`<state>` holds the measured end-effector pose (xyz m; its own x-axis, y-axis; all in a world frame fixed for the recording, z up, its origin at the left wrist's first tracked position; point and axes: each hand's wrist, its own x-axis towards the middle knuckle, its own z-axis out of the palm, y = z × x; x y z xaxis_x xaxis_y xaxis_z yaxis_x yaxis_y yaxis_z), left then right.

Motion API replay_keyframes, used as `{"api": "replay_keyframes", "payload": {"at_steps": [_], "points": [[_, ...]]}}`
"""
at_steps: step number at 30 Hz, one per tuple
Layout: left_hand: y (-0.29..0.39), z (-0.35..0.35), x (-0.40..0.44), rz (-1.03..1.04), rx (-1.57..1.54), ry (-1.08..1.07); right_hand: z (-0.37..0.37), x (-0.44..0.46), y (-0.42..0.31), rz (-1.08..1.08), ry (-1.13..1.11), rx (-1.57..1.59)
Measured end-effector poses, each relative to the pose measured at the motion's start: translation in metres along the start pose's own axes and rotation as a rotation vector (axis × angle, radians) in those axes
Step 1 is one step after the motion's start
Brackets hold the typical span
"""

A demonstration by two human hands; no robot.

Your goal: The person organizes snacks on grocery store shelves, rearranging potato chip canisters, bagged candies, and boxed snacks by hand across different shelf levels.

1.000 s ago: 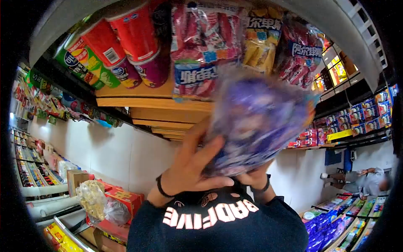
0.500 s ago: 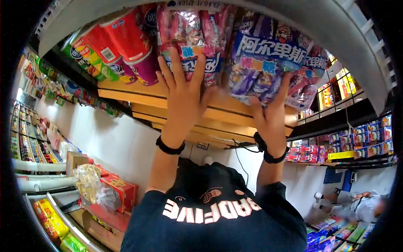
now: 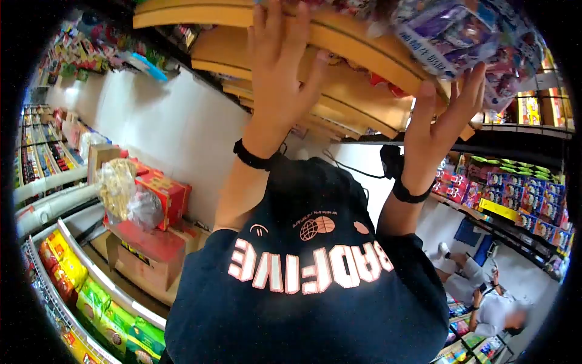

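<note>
Near the top centre, my left hand [image 3: 280, 91] is raised with its fingers apart over the front edge of the wooden shelf [image 3: 361, 41]. Its fingertips reach the top of the view, and nothing shows in its grasp. My right hand [image 3: 438, 130] is spread at the upper right, its fingertips at the lower edge of a clear bag of purple-wrapped snacks [image 3: 445, 30]. That bag lies at the shelf front, partly cut off by the top of the view. Whether the fingertips press on it is unclear.
Lower wooden shelves [image 3: 345, 100] sit under the top one. At left are a red box [image 3: 173, 197], a cardboard box [image 3: 142, 258] and a rack with green packs [image 3: 115, 321]. Hanging packs [image 3: 515, 194] line the right. A person [image 3: 491, 303] sits at the lower right.
The purple bag went from both hands onto the shelf, and my hands spread apart. The view has since tilted lower, moving the shelf and hands upward; the upper packs left the view.
</note>
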<state>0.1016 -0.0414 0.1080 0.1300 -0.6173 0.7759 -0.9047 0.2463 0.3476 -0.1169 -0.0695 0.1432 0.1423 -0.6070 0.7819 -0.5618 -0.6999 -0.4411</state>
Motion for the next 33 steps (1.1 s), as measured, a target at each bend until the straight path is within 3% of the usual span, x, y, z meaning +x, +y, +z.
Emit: {"api": "replay_keyframes", "payload": {"at_steps": [4, 8, 12, 14, 16, 17, 18, 20, 24, 26, 29, 33], "points": [[0.007, -0.010, -0.009, -0.048, -0.155, -0.028, 0.002, 0.002, 0.012, -0.055, -0.007, -0.081], [-0.007, -0.018, -0.014, -0.123, -0.351, 0.022, 0.013, -0.009, 0.012, 0.004, 0.157, 0.171], [-0.026, -0.021, -0.044, -0.169, -0.334, -0.087, 0.014, -0.021, 0.004, -0.100, 0.056, -0.285], [-0.016, -0.019, -0.066, -0.427, -0.412, -0.034, 0.016, -0.027, 0.004, -0.095, 0.035, -0.223], [-0.016, -0.011, -0.092, -0.521, -0.474, 0.010, 0.019, -0.033, 0.002, -0.002, 0.088, -0.038], [-0.017, -0.008, -0.103, -0.591, -0.548, 0.054, 0.016, -0.035, 0.006, -0.088, 0.040, -0.119], [-0.014, -0.006, -0.114, -0.610, -0.534, 0.064, 0.019, -0.036, 0.000, -0.001, 0.067, -0.023], [0.000, -0.006, -0.131, -0.809, -0.517, -0.004, 0.016, -0.038, 0.012, -0.038, 0.036, -0.130], [0.025, -0.004, -0.146, -0.828, -0.469, -0.164, 0.019, -0.031, 0.009, -0.112, -0.060, -0.440], [0.039, 0.002, -0.150, -0.803, -0.501, -0.323, 0.024, -0.026, 0.019, -0.123, -0.071, -0.406], [0.055, -0.005, -0.150, -0.696, -0.689, -0.461, 0.030, -0.016, 0.030, -0.171, -0.086, -0.665], [0.067, -0.009, -0.157, -0.617, -0.841, -0.405, 0.035, -0.015, 0.041, -0.200, -0.056, -0.804]]}}
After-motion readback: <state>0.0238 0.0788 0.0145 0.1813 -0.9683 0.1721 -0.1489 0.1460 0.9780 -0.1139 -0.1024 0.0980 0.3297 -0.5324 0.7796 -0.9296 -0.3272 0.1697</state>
